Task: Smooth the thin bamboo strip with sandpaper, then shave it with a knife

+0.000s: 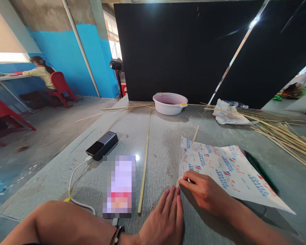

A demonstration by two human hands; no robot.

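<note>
My left hand (165, 217) lies flat near the front of the grey table (163, 146), fingers stretched forward, their tips beside my right hand. My right hand (202, 190) is closed at the near left edge of a sheet of coated abrasive paper (216, 166), fingers curled; what it pinches is hidden. A thin bamboo strip (196, 133) sticks out from beyond the sheet's far edge, and a small pale piece shows between the two hands. Left of them a longer bamboo strip (145, 163) lies lengthwise on the table.
A phone (119, 187) and a black power bank (102, 145) with a white cable lie left. A white basin (169, 103) stands at the back. Bamboo strips (290, 136) and crumpled paper (228, 113) are at right. A person (44, 75) sits far left.
</note>
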